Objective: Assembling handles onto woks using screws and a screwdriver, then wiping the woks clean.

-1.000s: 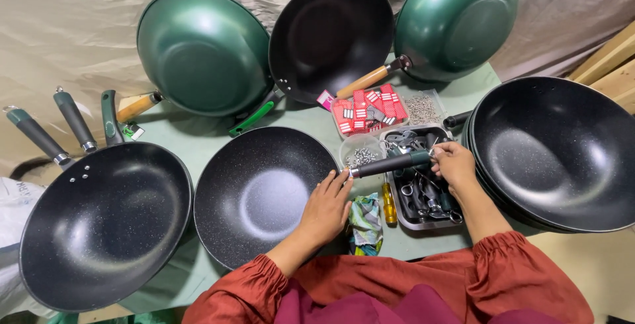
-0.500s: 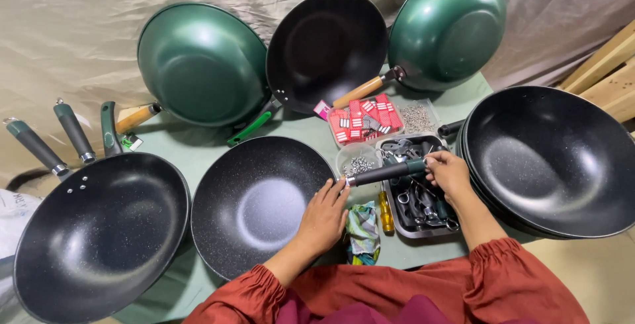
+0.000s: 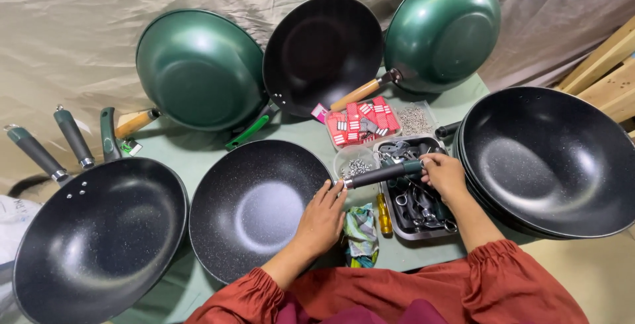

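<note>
The right hand (image 3: 444, 175) grips the dark handle (image 3: 382, 174), now swung nearer the black pan (image 3: 254, 206). The left hand (image 3: 322, 219) stays flat and unclosed on the pan's rim near the worktop's (image 3: 198, 152) front edge, so fitting looks close.

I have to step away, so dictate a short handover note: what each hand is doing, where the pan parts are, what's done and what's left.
Right hand grips a dark grey pan handle with a metal collar, held level over the metal parts tray.
Left hand rests open on the rim of the handleless black speckled pan.
Handle end sits near the pan rim, not joined.
Done: handle picked up. Left: fitting and fastening it.
</note>
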